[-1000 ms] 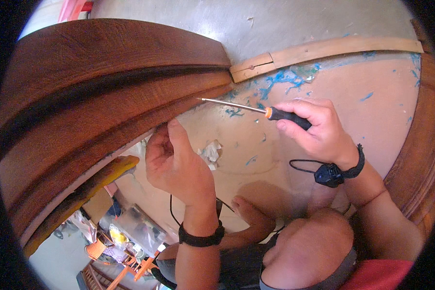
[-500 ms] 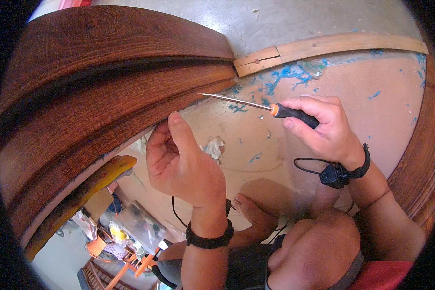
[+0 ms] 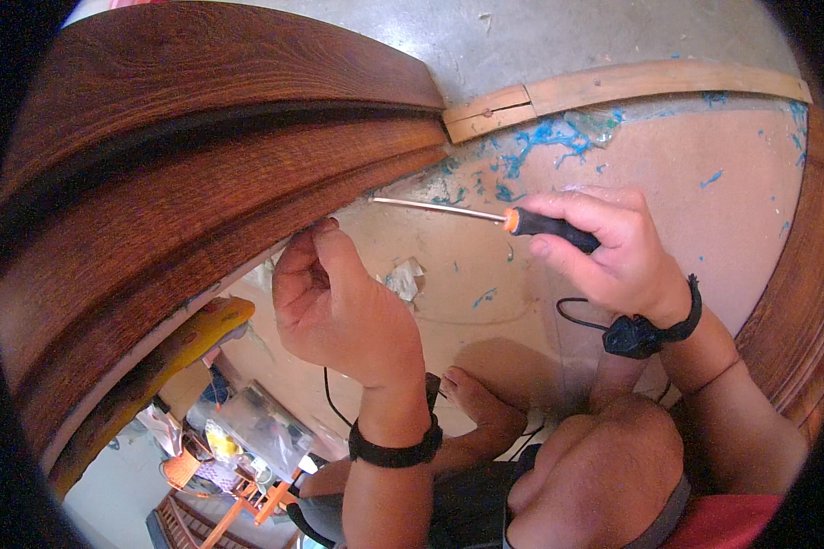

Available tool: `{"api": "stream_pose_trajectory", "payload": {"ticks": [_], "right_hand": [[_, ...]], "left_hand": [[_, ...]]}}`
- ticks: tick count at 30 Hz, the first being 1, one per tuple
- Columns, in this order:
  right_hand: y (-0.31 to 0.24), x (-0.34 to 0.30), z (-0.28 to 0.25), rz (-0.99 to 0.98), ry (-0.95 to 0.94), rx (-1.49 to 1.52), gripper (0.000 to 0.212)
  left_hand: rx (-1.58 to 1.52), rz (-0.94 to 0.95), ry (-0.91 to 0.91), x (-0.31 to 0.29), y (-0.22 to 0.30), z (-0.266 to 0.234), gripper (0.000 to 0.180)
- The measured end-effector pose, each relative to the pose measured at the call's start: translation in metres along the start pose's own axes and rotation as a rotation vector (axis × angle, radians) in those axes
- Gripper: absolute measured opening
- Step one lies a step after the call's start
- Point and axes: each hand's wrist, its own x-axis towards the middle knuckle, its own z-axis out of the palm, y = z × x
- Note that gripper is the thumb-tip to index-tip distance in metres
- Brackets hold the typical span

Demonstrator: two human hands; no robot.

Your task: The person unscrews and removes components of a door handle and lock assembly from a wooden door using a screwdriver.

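Note:
A screwdriver [image 3: 551, 229] with a black and orange handle is gripped in my right hand [image 3: 618, 247]. Its thin metal shaft points left, and the tip sits close to the lower edge of a dark brown carved wood moulding [image 3: 247, 174]. My left hand [image 3: 343, 302] is closed, thumb against the fingers, right at that lower edge, a little left of the tip. Whatever its fingers may pinch is hidden. Black straps circle both wrists, and a small black device [image 3: 632, 336] hangs at the right one.
A light wood strip [image 3: 650, 87] runs across the far side of a tan panel [image 3: 668, 183]. Blue scraps [image 3: 549, 142] and a crumpled whitish piece [image 3: 405, 277] lie on the panel. A yellow-edged piece [image 3: 201, 334] is at left; another brown moulding [image 3: 796, 339] at right. My bare foot [image 3: 471, 393] rests below.
The screwdriver tip has dropped slightly toward me, away from the moulding's face to its lower edge. My left fingertips have shifted a little and now press nearer to that edge.

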Motion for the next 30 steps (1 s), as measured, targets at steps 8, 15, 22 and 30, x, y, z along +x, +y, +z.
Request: {"api": "stream_pose_trajectory", "payload": {"ticks": [8,15,22,30], "right_hand": [[-0.007,0.005,0.005,-0.064,-0.002,-0.066,0.023],[-0.008,0.005,0.009,-0.101,0.031,-0.102,0.024],[-0.019,0.004,0.011,-0.119,0.023,-0.173,0.027],[-0.028,0.002,0.001,-0.084,-0.009,-0.214,0.028]], "left_hand": [[-0.053,-0.059,-0.033,-0.011,0.002,0.001,0.013],[0.02,-0.034,-0.231,-0.02,-0.004,-0.004,0.014],[-0.05,-0.147,-0.255,-0.023,-0.002,-0.006,0.016],[-0.148,-0.204,-0.258,-0.026,0.008,-0.003,0.018]]}}
